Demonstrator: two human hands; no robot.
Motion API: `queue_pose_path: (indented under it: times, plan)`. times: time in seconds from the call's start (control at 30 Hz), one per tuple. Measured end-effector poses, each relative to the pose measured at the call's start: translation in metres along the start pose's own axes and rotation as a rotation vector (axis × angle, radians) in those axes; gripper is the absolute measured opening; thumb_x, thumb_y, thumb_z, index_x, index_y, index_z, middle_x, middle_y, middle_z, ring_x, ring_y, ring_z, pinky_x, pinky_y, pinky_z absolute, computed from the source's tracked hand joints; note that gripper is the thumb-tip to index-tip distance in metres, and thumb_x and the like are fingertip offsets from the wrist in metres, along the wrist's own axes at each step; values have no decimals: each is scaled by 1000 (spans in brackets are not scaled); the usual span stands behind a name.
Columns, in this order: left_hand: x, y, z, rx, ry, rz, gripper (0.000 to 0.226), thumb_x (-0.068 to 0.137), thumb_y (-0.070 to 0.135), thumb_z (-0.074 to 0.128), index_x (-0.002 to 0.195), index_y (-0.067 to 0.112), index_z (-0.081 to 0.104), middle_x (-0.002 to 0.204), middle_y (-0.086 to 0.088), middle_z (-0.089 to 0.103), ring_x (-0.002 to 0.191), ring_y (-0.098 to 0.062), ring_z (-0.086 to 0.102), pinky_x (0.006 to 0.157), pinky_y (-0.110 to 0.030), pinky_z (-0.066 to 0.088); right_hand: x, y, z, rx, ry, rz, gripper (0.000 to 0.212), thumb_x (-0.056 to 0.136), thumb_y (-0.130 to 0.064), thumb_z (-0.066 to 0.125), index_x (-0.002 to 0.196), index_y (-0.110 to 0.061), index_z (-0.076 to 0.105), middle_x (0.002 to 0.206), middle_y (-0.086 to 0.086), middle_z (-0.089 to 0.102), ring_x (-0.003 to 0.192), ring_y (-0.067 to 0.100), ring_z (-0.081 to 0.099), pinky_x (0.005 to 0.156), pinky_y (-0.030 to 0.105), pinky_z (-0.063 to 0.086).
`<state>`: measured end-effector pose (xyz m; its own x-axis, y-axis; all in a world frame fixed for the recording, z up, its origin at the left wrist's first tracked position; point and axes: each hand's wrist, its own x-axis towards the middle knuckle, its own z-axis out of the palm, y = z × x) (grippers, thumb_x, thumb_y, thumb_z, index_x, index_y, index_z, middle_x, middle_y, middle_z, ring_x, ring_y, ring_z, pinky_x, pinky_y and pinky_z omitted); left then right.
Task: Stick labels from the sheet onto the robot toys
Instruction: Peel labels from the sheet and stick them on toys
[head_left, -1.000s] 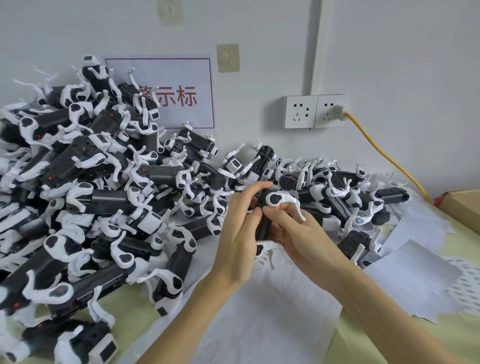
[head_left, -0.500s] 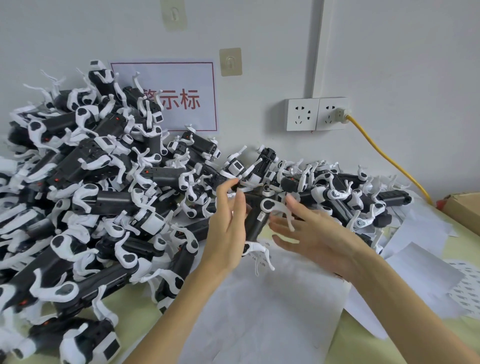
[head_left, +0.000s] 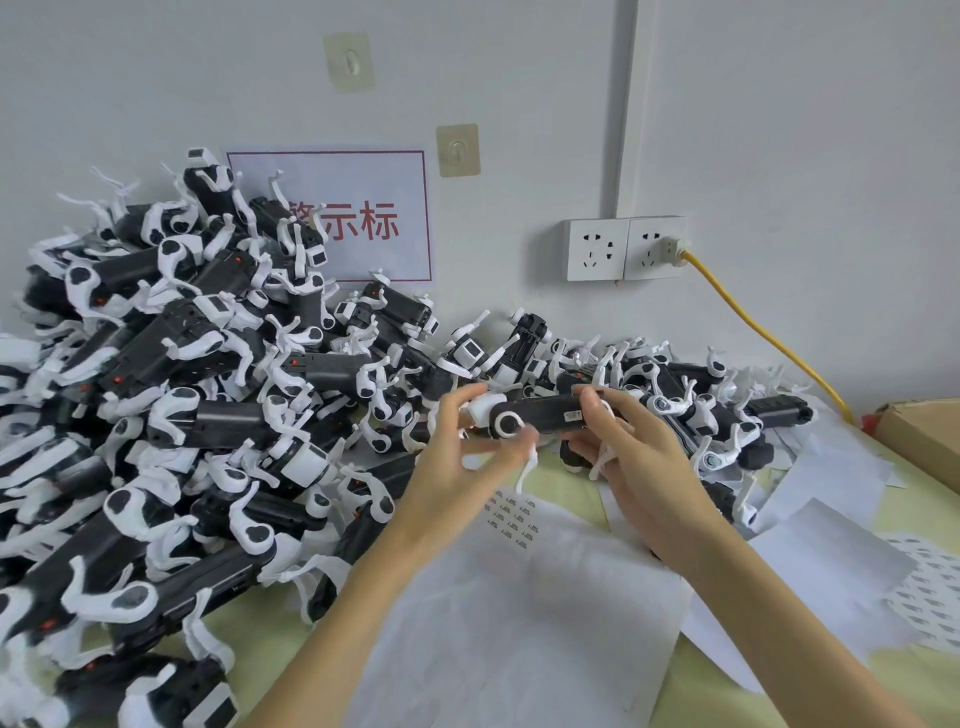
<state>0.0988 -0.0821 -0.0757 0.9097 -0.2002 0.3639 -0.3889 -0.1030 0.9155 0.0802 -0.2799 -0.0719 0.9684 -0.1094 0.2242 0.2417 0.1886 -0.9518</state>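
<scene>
A black-and-white robot toy (head_left: 540, 418) lies level between the two hands, raised just above the table (head_left: 566, 488) and in front of the pile of toys (head_left: 182, 415). The left hand (head_left: 457, 462) cups its white-wheeled end, thumb on top and fingers curled loosely under it. The right hand (head_left: 639, 457) grips the other end, thumb on the black top beside a small label (head_left: 571, 414) stuck on the body, fingers wrapped below. Both forearms reach in from the bottom edge, wrists bent slightly inward. One label sheet (head_left: 511, 517) with rows of small labels lies on the table just below the hands, partly covered by white paper (head_left: 519, 623). A second printed sheet (head_left: 930, 597) lies at the right edge. The piled toys are too many and too tangled to count. Two wall sockets (head_left: 626, 248) sit side by side, one with a yellow cable (head_left: 769, 338) plugged in.
</scene>
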Motion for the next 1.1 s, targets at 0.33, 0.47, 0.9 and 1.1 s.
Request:
queue_pose_path:
  times: [0.33, 0.47, 0.9, 1.1]
  plan:
    - [4, -12, -4, -4, 5, 69, 83, 82, 21, 74, 147, 54, 35, 122, 7, 67, 109, -11, 69, 95, -19, 52, -3, 1, 4, -85, -96, -7, 41, 94, -48, 65, 130, -28, 71, 131, 3, 71, 128, 24, 64, 116, 56, 42]
    - [4, -15, -5, 33, 21, 46, 87, 82, 20, 69, 157, 37, 29, 100, 32, 63, 95, 3, 66, 88, -13, 49, -7, 2, 7, -309, -151, -124, 45, 97, -51, 67, 138, -33, 62, 125, -9, 71, 121, 11, 66, 111, 46, 50]
    - [2, 1, -2, -49, 97, 78, 78, 70, 58, 83, 140, 33, 57, 123, 10, 74, 117, -11, 69, 92, -18, 53, -2, -1, -9, -563, -98, -228, 54, 97, -66, 57, 125, -21, 69, 99, -6, 78, 81, 16, 79, 82, 34, 60]
    - [-2, 8, 0, 5, 114, 63, 67, 98, 81, 31, 145, 39, 54, 135, 17, 66, 117, -1, 66, 101, -26, 50, 8, -35, -39, 265, 24, 21, 60, 102, -52, 51, 133, -1, 58, 114, 6, 74, 106, 11, 75, 93, 21, 57]
